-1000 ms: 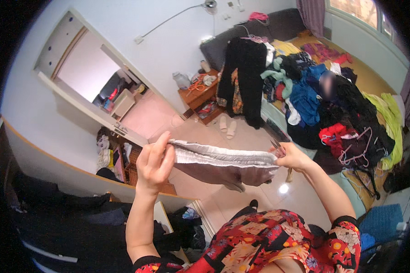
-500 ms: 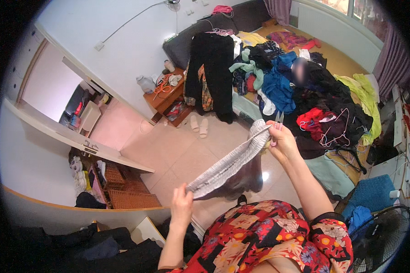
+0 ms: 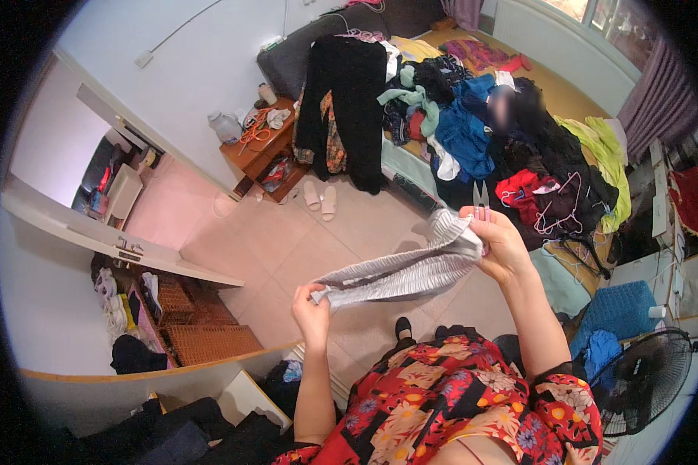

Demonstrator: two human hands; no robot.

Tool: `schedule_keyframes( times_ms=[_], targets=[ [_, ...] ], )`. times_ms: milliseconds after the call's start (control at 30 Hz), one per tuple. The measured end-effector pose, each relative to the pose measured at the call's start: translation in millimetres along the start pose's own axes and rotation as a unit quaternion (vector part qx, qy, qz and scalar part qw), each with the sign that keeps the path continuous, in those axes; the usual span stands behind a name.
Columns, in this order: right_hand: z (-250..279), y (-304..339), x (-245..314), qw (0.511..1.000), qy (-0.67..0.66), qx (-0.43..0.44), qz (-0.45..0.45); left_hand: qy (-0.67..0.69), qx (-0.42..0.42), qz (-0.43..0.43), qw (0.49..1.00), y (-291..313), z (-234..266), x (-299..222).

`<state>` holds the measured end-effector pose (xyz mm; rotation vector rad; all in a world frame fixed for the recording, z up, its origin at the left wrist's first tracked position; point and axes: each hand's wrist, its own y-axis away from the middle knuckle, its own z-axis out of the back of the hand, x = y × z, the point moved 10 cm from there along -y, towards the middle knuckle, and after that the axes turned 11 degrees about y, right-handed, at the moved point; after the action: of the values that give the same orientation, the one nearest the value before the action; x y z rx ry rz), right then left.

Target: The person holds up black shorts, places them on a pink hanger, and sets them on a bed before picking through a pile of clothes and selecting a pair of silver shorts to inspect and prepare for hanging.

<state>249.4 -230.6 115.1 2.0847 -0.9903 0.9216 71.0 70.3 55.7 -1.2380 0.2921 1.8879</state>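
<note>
A strip of grey-and-white striped, gathered cloth (image 3: 399, 275) stretches between my two hands over the floor. My left hand (image 3: 312, 314) is closed on its left end, pinching it between thumb and fingers. At the other end, my right hand (image 3: 504, 246) grips the bunched cloth and also holds a pair of scissors (image 3: 481, 201). Their blades point up, slightly apart, and a pinkish handle shows by the fingers. The middle of the cloth sags in folds between the hands.
Ahead right, a bed bears a heap of clothes (image 3: 469, 139) and pink hangers (image 3: 562, 213). A wooden nightstand (image 3: 267, 151) and pale slippers (image 3: 320, 201) stand ahead left. A black fan (image 3: 644, 380) is at my right; an open wardrobe with dark clothes (image 3: 171, 434) is at lower left.
The cloth has been turned and now hangs more level, with wider folds showing. The dark brown hanging material below it is out of sight. The scissors show more clearly; the view has shifted.
</note>
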Motion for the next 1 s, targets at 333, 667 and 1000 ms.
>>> schedule_keyframes(
  times_ms=[333,667,1000],
  targets=[
    [83.6,-6.6,21.5,0.989,-0.096,-0.084,0.077,0.734,-0.033,0.281,0.618,-30.2,-18.4,29.9],
    [122.9,-29.4,62.0,0.982,-0.131,-0.052,0.128,0.611,0.287,0.167,0.718,3.3,-40.4,-65.9],
    [131.7,-45.1,54.7,0.989,-0.103,-0.013,0.108,0.809,0.130,0.060,0.570,-22.2,-36.9,-111.4]
  ],
)
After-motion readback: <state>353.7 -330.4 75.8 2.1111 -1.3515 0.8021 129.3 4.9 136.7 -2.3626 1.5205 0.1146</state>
